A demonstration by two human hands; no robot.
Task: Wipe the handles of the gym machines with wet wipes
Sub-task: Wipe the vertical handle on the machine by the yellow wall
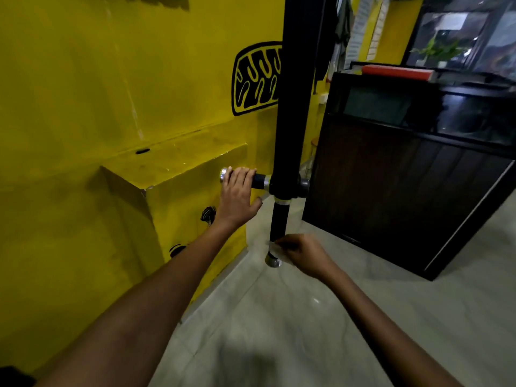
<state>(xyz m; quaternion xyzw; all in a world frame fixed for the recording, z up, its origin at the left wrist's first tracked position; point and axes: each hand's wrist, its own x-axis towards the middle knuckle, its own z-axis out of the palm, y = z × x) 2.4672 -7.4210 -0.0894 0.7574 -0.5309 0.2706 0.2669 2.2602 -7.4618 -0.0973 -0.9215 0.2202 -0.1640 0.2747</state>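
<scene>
A black upright post carries two black handles with chrome end caps. The horizontal handle sticks out to the left, and my left hand grips it with the fingers curled over the top and the thumb free below. The vertical handle hangs down to a chrome cap. My right hand closes its fingers round the lower end of that handle, just above the cap. A pale, blurred wet wipe shows between the fingers and the handle.
A yellow wall with black painted shapes and a yellow boxed ledge stands close on the left. A dark wooden cabinet stands right of the post. Pale tiled floor lies below.
</scene>
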